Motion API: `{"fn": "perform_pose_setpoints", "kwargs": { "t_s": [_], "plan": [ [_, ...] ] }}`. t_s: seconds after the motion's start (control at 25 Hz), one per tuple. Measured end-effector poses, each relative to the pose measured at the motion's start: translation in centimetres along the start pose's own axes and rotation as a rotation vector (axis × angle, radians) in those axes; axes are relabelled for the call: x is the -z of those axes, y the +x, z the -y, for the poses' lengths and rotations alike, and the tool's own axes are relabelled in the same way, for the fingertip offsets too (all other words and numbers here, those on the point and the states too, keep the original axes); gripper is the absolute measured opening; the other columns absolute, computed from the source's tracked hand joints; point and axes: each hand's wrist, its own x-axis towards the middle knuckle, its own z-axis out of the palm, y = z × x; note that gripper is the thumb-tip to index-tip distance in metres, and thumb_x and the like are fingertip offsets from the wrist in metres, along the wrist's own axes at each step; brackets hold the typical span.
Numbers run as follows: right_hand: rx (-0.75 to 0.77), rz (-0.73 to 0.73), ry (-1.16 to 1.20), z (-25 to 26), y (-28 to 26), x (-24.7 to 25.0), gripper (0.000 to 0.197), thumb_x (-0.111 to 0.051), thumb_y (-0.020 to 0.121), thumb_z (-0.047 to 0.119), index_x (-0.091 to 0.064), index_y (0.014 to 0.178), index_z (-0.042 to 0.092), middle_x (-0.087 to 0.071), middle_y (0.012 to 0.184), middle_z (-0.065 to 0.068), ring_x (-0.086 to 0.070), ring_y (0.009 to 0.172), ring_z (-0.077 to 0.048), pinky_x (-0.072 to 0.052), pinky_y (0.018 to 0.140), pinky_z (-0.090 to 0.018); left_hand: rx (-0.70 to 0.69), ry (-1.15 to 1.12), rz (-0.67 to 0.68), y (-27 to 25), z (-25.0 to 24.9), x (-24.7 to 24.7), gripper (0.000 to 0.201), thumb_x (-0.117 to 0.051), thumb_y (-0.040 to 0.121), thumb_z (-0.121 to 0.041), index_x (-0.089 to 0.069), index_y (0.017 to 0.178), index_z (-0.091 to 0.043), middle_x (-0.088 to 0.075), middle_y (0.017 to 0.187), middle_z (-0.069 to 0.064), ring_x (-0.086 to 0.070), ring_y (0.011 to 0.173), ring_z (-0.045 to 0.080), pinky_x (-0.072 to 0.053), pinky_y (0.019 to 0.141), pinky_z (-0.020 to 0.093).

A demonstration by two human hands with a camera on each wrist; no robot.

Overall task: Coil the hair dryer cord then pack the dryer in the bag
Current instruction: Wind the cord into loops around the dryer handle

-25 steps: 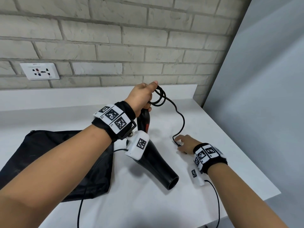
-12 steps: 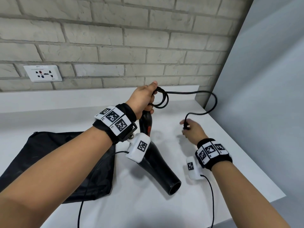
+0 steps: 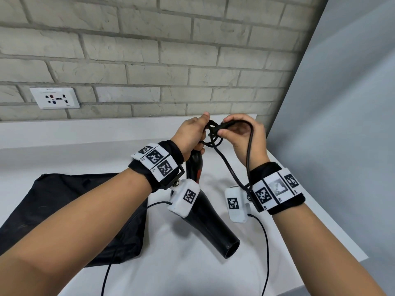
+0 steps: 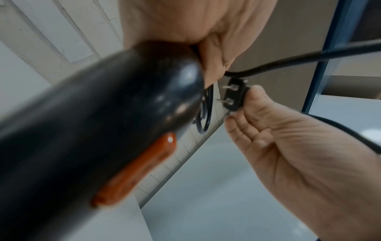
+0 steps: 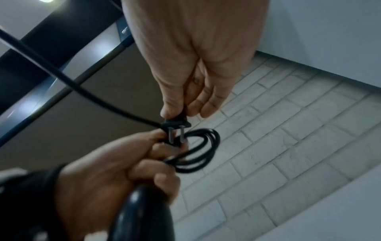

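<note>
My left hand (image 3: 193, 133) grips the handle of the black hair dryer (image 3: 211, 225), which has an orange switch (image 4: 140, 169), and also holds several coiled loops of its black cord (image 5: 198, 151). The dryer's nozzle points down toward the white counter (image 3: 192, 272). My right hand (image 3: 241, 133) pinches the two-pin plug (image 5: 176, 124) between thumb and fingers, right at the coil by my left hand. A last loose loop of cord (image 3: 248, 159) hangs down past my right wrist. The black bag (image 3: 64, 212) lies flat on the counter at left.
A grey brick wall (image 3: 149, 60) with a white socket plate (image 3: 55, 97) stands behind the counter. A pale wall (image 3: 342, 124) closes the right side, where the counter ends. Thin camera cables (image 3: 266, 253) hang from both wrists.
My right hand picked the plug up off the counter and carried it up and left to the coil at my left hand. The left hand kept its grip on dryer and coil.
</note>
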Motion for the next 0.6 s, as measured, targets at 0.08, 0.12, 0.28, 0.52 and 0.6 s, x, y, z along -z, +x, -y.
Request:
{"fn": "perform_pose_setpoints", "kwargs": {
  "t_s": [0.08,0.12,0.28,0.52,0.6],
  "plan": [
    [-0.013,0.023,-0.099,-0.6,-0.3,-0.4,0.031,-0.073,0.064,-0.009,-0.062,0.074,0.019,-0.062,0.069,0.011,-0.056,0.06,0.003,-0.045,0.063,-0.009,-0.01,0.006,0.015,0.0,-0.1,-0.2,0.035,-0.039,0.096,-0.044,-0.038,0.073,-0.016,-0.03,0.035,-0.012,-0.022,0.029,0.007,-0.032,0.044,0.022],
    [-0.006,0.015,-0.149,-0.8,-0.5,-0.5,0.027,-0.073,0.065,-0.006,-0.062,0.076,0.017,-0.061,0.07,0.01,-0.054,0.06,0.002,-0.044,0.062,-0.007,-0.013,0.012,0.016,0.0,-0.1,-0.2,0.034,-0.039,0.096,-0.044,-0.039,0.076,-0.016,-0.031,0.036,-0.012,-0.023,0.03,0.007,-0.032,0.044,0.021],
    [0.059,-0.05,-0.261,-1.2,-0.3,-0.6,0.021,-0.074,0.067,0.001,-0.06,0.078,0.012,-0.057,0.07,0.014,-0.053,0.065,0.006,-0.043,0.066,-0.007,-0.04,0.04,0.008,-0.3,0.1,-0.4,0.031,-0.041,0.095,-0.042,-0.042,0.079,-0.016,-0.032,0.048,-0.005,-0.026,0.035,0.01,-0.031,0.038,0.018],
    [0.169,-0.057,-0.391,-2.5,-0.1,-0.5,0.029,-0.072,0.067,0.001,-0.056,0.088,0.012,-0.042,0.087,0.016,-0.051,0.083,-0.004,-0.04,0.074,-0.009,-0.06,0.023,0.044,-0.5,0.1,-0.9,0.032,-0.042,0.095,-0.041,-0.042,0.07,-0.022,-0.033,0.041,-0.01,-0.023,0.037,0.009,-0.03,0.041,0.02],
    [0.088,0.007,-0.251,-2.7,-0.1,-0.8,0.037,-0.063,0.074,-0.001,-0.045,0.101,0.016,-0.049,0.096,0.008,-0.055,0.093,-0.013,-0.045,0.081,-0.019,-0.046,0.016,0.066,-0.7,-0.2,-0.9,0.03,-0.041,0.095,-0.04,-0.044,0.072,-0.022,-0.031,0.04,-0.011,-0.022,0.038,0.01,-0.029,0.04,0.019]
  ]
}}
